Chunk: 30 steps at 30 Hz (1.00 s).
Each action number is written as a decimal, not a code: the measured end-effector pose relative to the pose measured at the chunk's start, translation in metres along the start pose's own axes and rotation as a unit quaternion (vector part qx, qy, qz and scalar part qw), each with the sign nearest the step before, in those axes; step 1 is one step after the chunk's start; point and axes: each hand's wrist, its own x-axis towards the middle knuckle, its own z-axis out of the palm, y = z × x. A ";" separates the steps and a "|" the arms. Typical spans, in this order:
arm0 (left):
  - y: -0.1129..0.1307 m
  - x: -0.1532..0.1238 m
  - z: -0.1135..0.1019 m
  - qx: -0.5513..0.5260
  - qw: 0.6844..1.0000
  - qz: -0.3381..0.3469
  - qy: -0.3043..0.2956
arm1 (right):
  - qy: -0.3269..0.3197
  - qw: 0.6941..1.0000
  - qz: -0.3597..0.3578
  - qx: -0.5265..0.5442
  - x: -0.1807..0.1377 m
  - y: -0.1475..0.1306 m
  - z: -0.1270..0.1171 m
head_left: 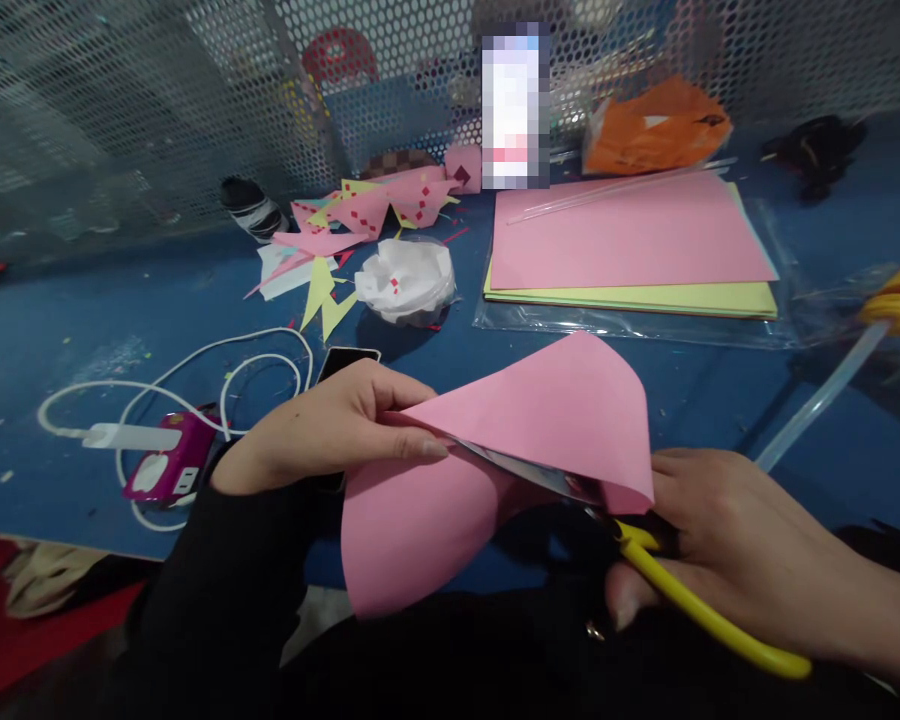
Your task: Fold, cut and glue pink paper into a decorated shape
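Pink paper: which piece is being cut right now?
The folded pink sheet pinched in the left hand, scissors in the right hand; the flat pink sheet lies untouched on the stack.

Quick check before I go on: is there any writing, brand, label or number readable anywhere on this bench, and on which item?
No text can be read.
Pixelated upright item at the back: blurred out, unreadable.
Magenta device with the white cable: no legible marking.
Yellow-handled scissors in the right hand: no brand visible.
Pink paper held by the left hand: blank.
Paper stack: blank.
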 end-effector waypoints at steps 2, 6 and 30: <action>0.001 0.001 0.002 0.002 1.000 0.004 -0.007 | 0.006 1.000 -0.008 -0.020 0.002 -0.001 0.001; 0.002 0.002 0.004 -0.009 1.000 0.012 -0.016 | 0.016 0.999 -0.019 -0.026 0.004 -0.002 0.000; 0.000 0.002 0.004 -0.043 0.996 0.021 0.073 | 0.021 1.000 0.005 -0.006 0.004 -0.002 -0.002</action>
